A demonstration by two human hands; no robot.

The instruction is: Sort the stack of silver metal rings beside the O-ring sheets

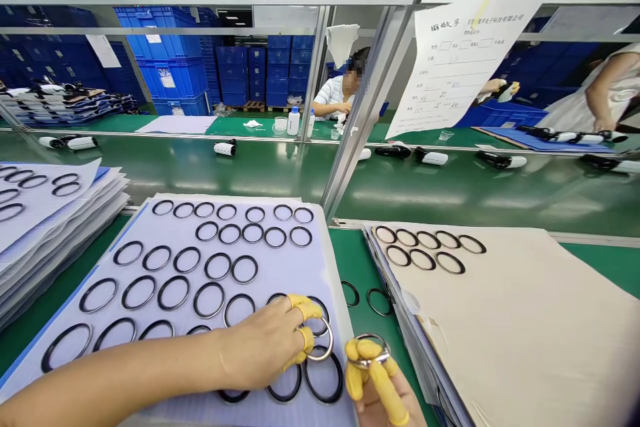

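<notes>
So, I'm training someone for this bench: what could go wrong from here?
The left forearm reaches across rings on the sheet, so it might brush some out of line. The ring in the left hand is close to others and could knock or scratch them. Two loose rings lie on the green table beside the right stack, so they may get overlooked.

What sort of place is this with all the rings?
Probably a factory: rows of black rings lie on a pale sheet, black-and-white parts dot a long green surface, and blue crates are stacked behind.
</notes>
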